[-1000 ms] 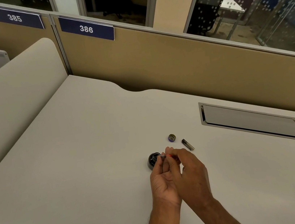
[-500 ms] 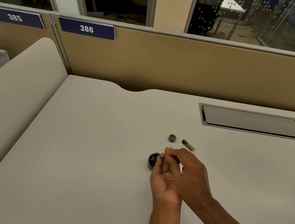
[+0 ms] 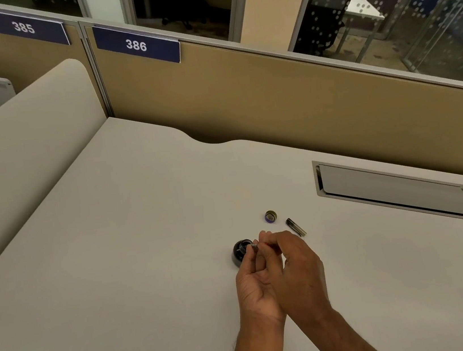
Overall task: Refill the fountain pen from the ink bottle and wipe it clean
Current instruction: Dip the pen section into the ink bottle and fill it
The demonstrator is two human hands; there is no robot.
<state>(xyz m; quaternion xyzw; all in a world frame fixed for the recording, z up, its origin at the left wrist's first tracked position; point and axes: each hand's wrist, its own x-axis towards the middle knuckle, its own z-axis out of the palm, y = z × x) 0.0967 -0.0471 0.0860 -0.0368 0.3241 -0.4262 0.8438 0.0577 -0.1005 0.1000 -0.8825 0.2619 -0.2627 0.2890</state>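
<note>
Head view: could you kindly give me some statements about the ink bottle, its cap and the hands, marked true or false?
1. The ink bottle stands open. True.
2. Its cap lies on the desk. True.
3. The dark pen piece is held. False: it lies on the desk near the cap.
4. Both hands lie flat. False: the left hand and right hand pinch the pen by the bottle.
</note>
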